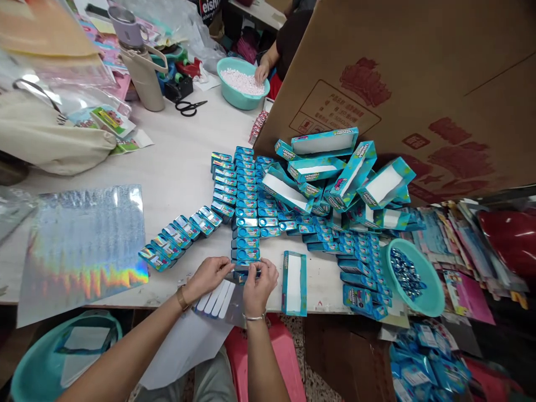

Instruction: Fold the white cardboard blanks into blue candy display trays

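Observation:
Near the table's front edge, my left hand and my right hand are close together, fingers pinched. A narrow greyish strip spans between their fingertips, over the front end of a column of small blue boxes; its exact kind is hard to make out. Below the hands, a clear sheet with white rounded strip stickers lies over a white backing sheet that hangs off the edge. Left of the column, a slanting row of small blue boxes with shiny strips stands on the table.
An open blue display carton lies right of my hands, more cartons piled behind. A turquoise bowl of shiny blue packets sits right. A holographic sheet lies left. Behind stand scissors, a tumbler and a large cardboard box; a co-worker's hand reaches into another bowl.

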Motion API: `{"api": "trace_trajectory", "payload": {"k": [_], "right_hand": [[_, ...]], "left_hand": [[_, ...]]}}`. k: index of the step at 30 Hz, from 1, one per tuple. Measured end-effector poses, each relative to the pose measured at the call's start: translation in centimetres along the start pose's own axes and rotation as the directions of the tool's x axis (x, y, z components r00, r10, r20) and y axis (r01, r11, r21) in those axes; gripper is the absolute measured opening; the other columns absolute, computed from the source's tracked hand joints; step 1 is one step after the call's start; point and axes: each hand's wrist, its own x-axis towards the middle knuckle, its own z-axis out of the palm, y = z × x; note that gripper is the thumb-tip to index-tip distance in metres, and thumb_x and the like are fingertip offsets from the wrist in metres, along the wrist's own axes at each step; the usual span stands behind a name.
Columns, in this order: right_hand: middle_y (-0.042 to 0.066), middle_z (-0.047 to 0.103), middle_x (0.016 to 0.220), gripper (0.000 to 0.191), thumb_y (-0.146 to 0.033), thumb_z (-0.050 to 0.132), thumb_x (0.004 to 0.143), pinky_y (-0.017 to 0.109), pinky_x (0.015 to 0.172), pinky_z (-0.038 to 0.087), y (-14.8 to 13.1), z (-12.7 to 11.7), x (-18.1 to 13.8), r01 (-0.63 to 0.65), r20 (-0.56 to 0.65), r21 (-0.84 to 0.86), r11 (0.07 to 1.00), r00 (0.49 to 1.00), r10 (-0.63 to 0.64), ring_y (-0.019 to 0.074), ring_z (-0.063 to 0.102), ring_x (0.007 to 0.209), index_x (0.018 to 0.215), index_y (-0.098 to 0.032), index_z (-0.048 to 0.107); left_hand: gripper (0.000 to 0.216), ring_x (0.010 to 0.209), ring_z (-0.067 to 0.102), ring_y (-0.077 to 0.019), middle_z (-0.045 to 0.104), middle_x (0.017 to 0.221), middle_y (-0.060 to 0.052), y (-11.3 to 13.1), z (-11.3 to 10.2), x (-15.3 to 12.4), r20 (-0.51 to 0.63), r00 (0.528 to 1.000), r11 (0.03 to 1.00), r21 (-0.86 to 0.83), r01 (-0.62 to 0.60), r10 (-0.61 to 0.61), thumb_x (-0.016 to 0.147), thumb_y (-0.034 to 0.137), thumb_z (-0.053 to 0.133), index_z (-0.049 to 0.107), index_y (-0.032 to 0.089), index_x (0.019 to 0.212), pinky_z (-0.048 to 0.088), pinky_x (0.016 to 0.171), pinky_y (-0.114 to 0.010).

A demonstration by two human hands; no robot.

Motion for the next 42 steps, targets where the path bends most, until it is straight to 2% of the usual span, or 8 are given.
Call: {"api": "trace_trajectory", "payload": {"k": [12, 19, 22, 24, 27, 31, 34, 42], "right_hand": [[0.006, 0.053, 0.088, 0.014, -0.033, 0.052, 0.084, 0.035, 0.082, 0.036, 1.9, 2.1, 0.9, -0.057, -0.029, 0.066, 0.996, 0.998, 0.059, 0.0226, 0.049, 0.09, 0.084, -0.02, 0.048], [0.009, 0.058, 0.096, 0.02, -0.031, 0.044, 0.09, 0.032, 0.08, 0.041, 1.1, -2.3, 0.1, -0.039, -0.088, 0.319, 0.947, 0.994, 0.07, 0.0191, 0.054, 0.09, 0.102, -0.017, 0.051], [0.007, 0.06, 0.094, 0.017, -0.03, 0.048, 0.089, 0.03, 0.081, 0.043, -0.3, -5.9, -2.2, -0.008, 0.178, 0.39, 0.921, 0.982, -0.067, 0.0183, 0.056, 0.089, 0.098, -0.018, 0.057], [0.006, 0.062, 0.099, 0.021, -0.029, 0.055, 0.085, 0.03, 0.084, 0.044, -1.2, -7.5, -3.8, -0.008, 0.438, 0.381, 0.924, 0.882, -0.173, 0.019, 0.057, 0.095, 0.103, -0.02, 0.06], [0.004, 0.064, 0.097, 0.026, -0.026, 0.058, 0.082, 0.028, 0.08, 0.045, -1.9, -8.1, -5.7, -0.03, 0.638, 0.339, 0.94, 0.742, -0.207, 0.0181, 0.059, 0.091, 0.108, -0.022, 0.061], [0.001, 0.064, 0.086, 0.02, -0.023, 0.051, 0.087, 0.025, 0.072, 0.045, -2.5, -7.4, -6.8, 0.028, 0.639, 0.321, 0.947, 0.731, -0.238, 0.0154, 0.059, 0.078, 0.105, -0.021, 0.062], [0.002, 0.064, 0.086, 0.022, -0.021, 0.048, 0.089, 0.027, 0.073, 0.045, -2.8, -7.0, -6.9, 0.176, 0.596, 0.314, 0.933, 0.728, -0.338, 0.0161, 0.059, 0.081, 0.105, -0.023, 0.063], [0.006, 0.064, 0.098, 0.032, -0.014, 0.047, 0.088, 0.033, 0.078, 0.043, -2.1, -6.6, -7.0, 0.586, 0.373, 0.131, 0.8, 0.718, -0.587, 0.0187, 0.057, 0.089, 0.113, -0.026, 0.062]], "left_hand": [[0.045, 0.057, 0.048, -0.0113, 0.056, 0.059, 0.001, -7.1, 5.1, 2.6, 0.1, 0.97, 0.781, -0.577, 0.238, -0.221, 0.073, 0.057, 0.059, 0.056, 0.013, 0.063, 0.035, 0.058, -0.023], [0.051, 0.046, 0.041, -0.0082, 0.054, 0.052, 0.002, -4.1, 3.4, -0.9, 0.169, 0.946, 0.79, -0.521, 0.323, -0.275, 0.075, 0.062, 0.053, 0.057, 0.013, 0.063, 0.027, 0.048, -0.021], [0.049, 0.041, 0.037, -0.007, 0.056, 0.052, 0.002, -2.0, 1.6, -3.4, 0.241, 0.938, 0.785, -0.517, 0.342, -0.25, 0.078, 0.062, 0.051, 0.058, 0.014, 0.069, 0.023, 0.044, -0.021], [0.048, 0.04, 0.035, -0.0067, 0.057, 0.053, 0.002, -1.0, 0.5, -4.7, 0.261, 0.936, 0.789, -0.512, 0.341, -0.235, 0.079, 0.061, 0.05, 0.058, 0.014, 0.07, 0.022, 0.043, -0.021], [0.044, 0.044, 0.041, -0.0084, 0.059, 0.058, 0.001, 0.3, -1.1, -6.2, 0.229, 0.952, 0.851, -0.44, 0.286, -0.202, 0.081, 0.057, 0.05, 0.059, 0.014, 0.073, 0.027, 0.045, -0.021], [0.033, 0.07, 0.057, -0.0156, 0.069, 0.077, -0.003, 2.0, -2.7, -7.8, 0.261, 0.964, 0.997, -0.073, -0.036, 0.054, 0.085, 0.045, 0.051, 0.067, 0.017, 0.08, 0.037, 0.067, -0.025], [0.033, 0.082, 0.058, -0.0192, 0.069, 0.079, -0.004, 3.1, -3.1, -8.7, 0.282, 0.938, 0.938, 0.222, -0.268, 0.201, 0.091, 0.038, 0.042, 0.066, 0.019, 0.077, 0.034, 0.081, -0.031], [0.037, 0.07, 0.055, -0.0167, 0.061, 0.073, -0.003, 3.0, -1.6, -9.1, 0.118, 0.988, 0.96, 0.248, -0.131, 0.104, 0.095, 0.035, 0.028, 0.053, 0.018, 0.073, 0.035, 0.069, -0.027]]}}
